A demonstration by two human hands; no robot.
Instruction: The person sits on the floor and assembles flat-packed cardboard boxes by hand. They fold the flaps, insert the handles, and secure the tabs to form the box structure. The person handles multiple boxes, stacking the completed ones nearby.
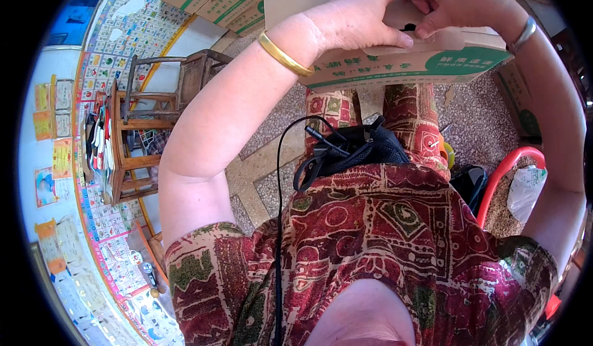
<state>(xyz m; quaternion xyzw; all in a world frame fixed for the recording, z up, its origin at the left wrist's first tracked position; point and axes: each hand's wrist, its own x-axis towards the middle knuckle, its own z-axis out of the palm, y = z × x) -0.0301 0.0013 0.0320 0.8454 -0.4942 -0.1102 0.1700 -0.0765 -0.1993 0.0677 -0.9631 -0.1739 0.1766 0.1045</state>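
A brown cardboard box with green printing lies in front of me, above my knees. My left hand rests across its top with the fingers stretched toward the far side and the thumb along the near edge. Opposite it, my right hand is curled, its thumb pressing the near edge of the lid close to my left thumb. Between the two thumbs shows a small dark hole in the cardboard. The right fingertips are bent inward and partly hidden, gripping at the lid.
More printed cartons stand at the far left, and another carton is at the right. A wooden chair stands to my left. Beside my right leg are a red curved handle and a black bag. A black pouch with a cable lies at my waist.
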